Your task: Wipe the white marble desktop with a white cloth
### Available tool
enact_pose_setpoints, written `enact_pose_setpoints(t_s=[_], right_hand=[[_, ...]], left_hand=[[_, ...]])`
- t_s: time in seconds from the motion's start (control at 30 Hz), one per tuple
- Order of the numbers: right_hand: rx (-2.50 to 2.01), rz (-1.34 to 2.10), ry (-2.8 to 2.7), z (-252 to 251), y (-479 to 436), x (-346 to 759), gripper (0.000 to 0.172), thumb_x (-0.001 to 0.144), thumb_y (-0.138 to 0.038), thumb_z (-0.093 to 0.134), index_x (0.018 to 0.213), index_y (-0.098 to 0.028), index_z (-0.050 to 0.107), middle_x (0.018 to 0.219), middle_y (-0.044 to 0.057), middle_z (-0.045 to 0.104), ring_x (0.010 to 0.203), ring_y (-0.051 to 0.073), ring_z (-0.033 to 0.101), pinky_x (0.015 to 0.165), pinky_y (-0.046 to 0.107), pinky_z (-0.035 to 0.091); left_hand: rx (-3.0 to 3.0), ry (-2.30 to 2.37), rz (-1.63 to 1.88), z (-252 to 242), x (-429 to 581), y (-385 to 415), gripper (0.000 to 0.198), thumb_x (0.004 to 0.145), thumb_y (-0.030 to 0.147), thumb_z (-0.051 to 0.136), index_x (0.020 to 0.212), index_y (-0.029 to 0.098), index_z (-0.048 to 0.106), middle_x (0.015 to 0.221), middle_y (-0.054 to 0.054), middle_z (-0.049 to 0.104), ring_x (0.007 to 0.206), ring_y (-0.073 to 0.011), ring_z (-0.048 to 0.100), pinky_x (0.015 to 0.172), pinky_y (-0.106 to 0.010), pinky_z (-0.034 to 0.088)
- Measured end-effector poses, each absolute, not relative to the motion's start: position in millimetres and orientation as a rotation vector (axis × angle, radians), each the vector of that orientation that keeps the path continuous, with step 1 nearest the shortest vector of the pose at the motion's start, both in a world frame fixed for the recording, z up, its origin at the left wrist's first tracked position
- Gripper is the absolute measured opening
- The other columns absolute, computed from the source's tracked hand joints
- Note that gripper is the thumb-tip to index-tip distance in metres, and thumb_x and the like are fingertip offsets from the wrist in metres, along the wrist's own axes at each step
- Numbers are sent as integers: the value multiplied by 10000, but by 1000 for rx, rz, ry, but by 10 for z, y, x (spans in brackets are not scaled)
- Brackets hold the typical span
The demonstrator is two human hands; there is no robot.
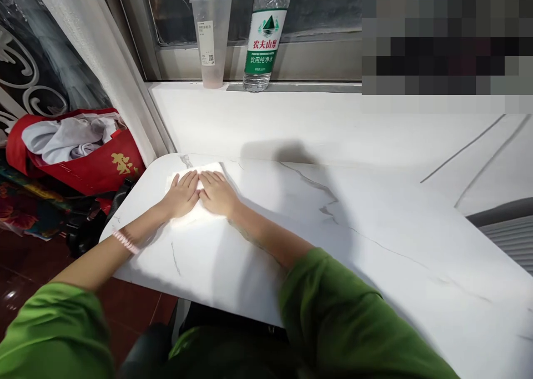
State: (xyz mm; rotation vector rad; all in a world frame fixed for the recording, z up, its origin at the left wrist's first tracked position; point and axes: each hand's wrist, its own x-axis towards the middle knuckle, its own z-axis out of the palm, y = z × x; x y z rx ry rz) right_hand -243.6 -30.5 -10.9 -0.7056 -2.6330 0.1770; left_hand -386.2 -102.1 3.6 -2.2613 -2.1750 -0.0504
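A white cloth or paper sheet point(214, 166) lies flat on the white marble-patterned table point(266, 279), near its left end; which of the two it is I cannot tell. On its left part rests my left hand point(182, 194), palm down with the fingers stretched out. My right hand point(217, 193) presses flat beside it, fingertips almost touching the left ones. Both hands are open and grip nothing. The palms hide much of the sheet's middle.
On the window ledge stand a clear plastic cup point(214, 45) and a tilted water bottle point(265, 40). Left of the table, a red bag point(95, 168) holds pale fabric. A white curtain point(95, 51) hangs behind it. A grey ridged object point(510, 229) sits at the right.
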Motion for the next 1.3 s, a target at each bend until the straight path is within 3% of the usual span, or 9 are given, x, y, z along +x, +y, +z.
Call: enact_pose_setpoints(t_s=[0.17, 0.37, 0.43, 0.57, 0.67, 0.73, 0.93, 1.1, 1.3], right_hand=[[-628, 147, -2624, -136, -1054, -1890, 565, 928, -233, 368, 1390, 78, 461, 1456, 246, 472, 1382, 326, 401, 1195, 495, 245], [-488, 134, -2580, -165, -1722, -1259, 586, 912, -262, 367, 1378, 76, 482, 1458, 266, 458, 1405, 356, 360, 1162, 546, 312], [-499, 123, -2570, -171, -1763, -1195, 586, 902, -257, 371, 1364, 83, 497, 1443, 269, 475, 1394, 363, 375, 1158, 537, 321], [-556, 79, -2572, -215, -1506, -1292, 608, 888, -265, 361, 1365, 90, 490, 1432, 281, 481, 1371, 378, 399, 1144, 560, 308], [-702, 69, -2595, -235, -1069, -1463, 603, 888, -247, 362, 1377, 87, 475, 1435, 274, 482, 1356, 364, 414, 1150, 538, 283], [-828, 62, -2595, -220, -708, -1581, 585, 892, -223, 363, 1374, 91, 472, 1432, 274, 485, 1347, 356, 418, 1152, 517, 268], [-1060, 42, -2513, -173, 229, -1804, 522, 907, -181, 355, 1352, 56, 490, 1413, 261, 506, 1324, 343, 433, 1117, 479, 287], [-1209, 10, -2431, -247, 401, -1839, 539, 935, -200, 353, 1408, 45, 428, 1486, 263, 421, 1392, 340, 366, 1140, 487, 254], [-1090, -10, -2445, -275, 271, -1738, 538, 924, -194, 341, 1393, 45, 451, 1451, 254, 473, 1369, 333, 402, 1130, 498, 283]], left_hand=[[-2313, -2025, -151, -33, -3411, -1797, 575, 994, 301, 220, 1510, 52, 274, 1563, -193, 320, 1475, -290, 245, 1199, -552, 152], [-2401, -1831, -269, -60, -2876, -2529, 658, 1007, 302, 260, 1572, 107, -14, 1582, -192, 275, 1486, -306, 208, 1183, -582, 194], [-2442, -1796, -262, -63, -2836, -2557, 676, 1004, 292, 276, 1569, 99, -39, 1587, -196, 259, 1490, -307, 196, 1180, -583, 201], [-2479, -1803, -216, -59, -2950, -2200, 606, 986, 266, 272, 1546, 73, 144, 1555, -216, 322, 1478, -306, 234, 1185, -587, 180], [-2524, -1827, -162, -21, -3105, -1617, 531, 948, 247, 298, 1441, 59, 361, 1523, -226, 376, 1454, -309, 294, 1186, -579, 180], [-2568, -1826, -141, 22, -3200, -1144, 513, 926, 243, 328, 1394, 52, 415, 1518, -233, 379, 1450, -307, 301, 1188, -576, 173], [-2601, -1882, -185, 85, -3314, 27, 533, 912, 249, 314, 1422, 143, 423, 1551, -142, 366, 1456, -231, 299, 1205, -496, 176], [-2559, -1945, -275, 41, -3283, 222, 541, 969, 324, 235, 1479, 215, 377, 1561, -73, 361, 1459, -194, 293, 1220, -477, 170], [-2524, -1969, -299, 77, -3177, -51, 552, 1006, 289, 180, 1488, 73, 337, 1574, -120, 323, 1466, -216, 267, 1217, -452, 119]])
